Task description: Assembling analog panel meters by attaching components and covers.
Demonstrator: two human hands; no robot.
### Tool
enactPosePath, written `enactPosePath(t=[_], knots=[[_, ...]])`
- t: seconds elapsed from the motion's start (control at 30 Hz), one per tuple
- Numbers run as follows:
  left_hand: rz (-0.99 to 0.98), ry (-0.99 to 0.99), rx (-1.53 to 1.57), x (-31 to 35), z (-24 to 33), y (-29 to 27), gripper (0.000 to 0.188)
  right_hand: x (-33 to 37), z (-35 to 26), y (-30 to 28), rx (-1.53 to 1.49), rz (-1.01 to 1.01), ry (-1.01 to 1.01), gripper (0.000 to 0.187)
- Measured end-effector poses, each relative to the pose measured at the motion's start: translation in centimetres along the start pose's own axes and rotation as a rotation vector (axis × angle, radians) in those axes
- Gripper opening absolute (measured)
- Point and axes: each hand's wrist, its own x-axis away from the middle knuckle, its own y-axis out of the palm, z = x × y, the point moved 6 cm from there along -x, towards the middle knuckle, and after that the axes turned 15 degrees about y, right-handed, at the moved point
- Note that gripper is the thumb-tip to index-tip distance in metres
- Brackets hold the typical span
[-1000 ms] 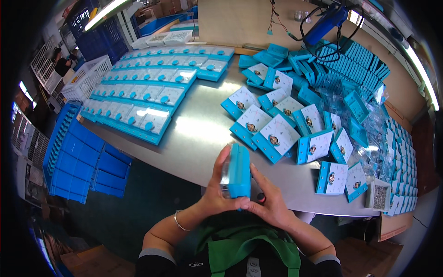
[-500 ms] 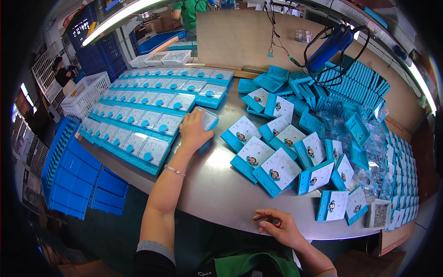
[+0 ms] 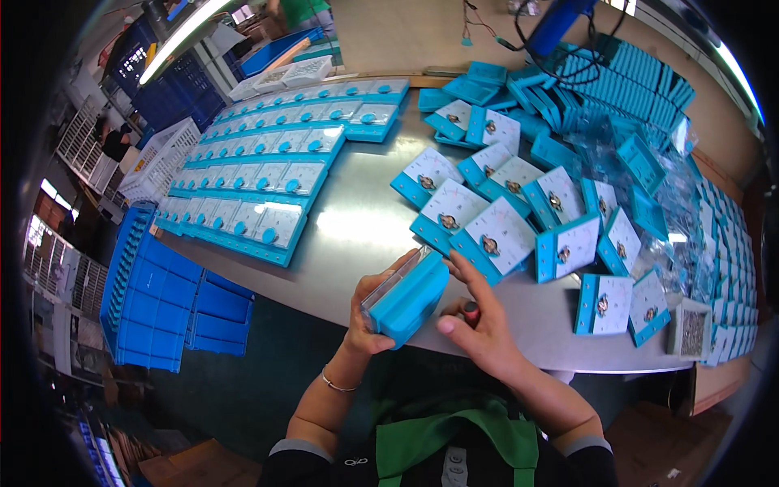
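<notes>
Holding the turquoise case point(image 3: 414, 303) in the left hand point(image 3: 363, 318), tilted, just below centre of the frame. Carrying a small tool point(image 3: 471, 311) in the right hand point(image 3: 487, 331), just beside it, with thumb and forefinger apart; can't tell if touching. Careful: could slip with smooth plastic under a one-sided hold, or get scuffed if bumped by that tool. Looks boxy, glossy, solid turquoise toward the right, with a clear cover point(image 3: 393, 286) along the left.

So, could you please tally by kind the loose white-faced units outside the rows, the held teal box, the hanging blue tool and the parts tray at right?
Loose white-faced units: 13
Teal box in left hand: 1
Hanging blue tool: 1
Parts tray at right: 1
Total: 16
</notes>
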Motion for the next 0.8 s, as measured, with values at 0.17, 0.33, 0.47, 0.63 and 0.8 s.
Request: enactPosePath(t=[0.17,0.33,0.47,0.63,0.8], knots=[[-0.084,0.050,0.119,0.7,0.3,2.4,0.077,2.2,-0.7,1.2,0.152,0.034,-0.064,0.095],[-0.156,0.080,0.095,1.1,0.5,3.9,0.075,3.5,-0.4,1.4,0.170,0.063,-0.129,0.084],[-0.288,0.131,-0.075,1.4,1.1,4.5,0.074,3.8,-0.6,1.3,-0.203,-0.120,0.047,0.056],[-0.353,0.115,-0.296,2.4,1.1,5.2,0.072,4.1,-0.7,0.6,-0.179,-0.019,0.024,0.039],[-0.373,0.281,-0.440,1.5,1.6,6.7,0.072,4.3,-0.9,0.2,-0.194,0.112,-0.097,0.031]])
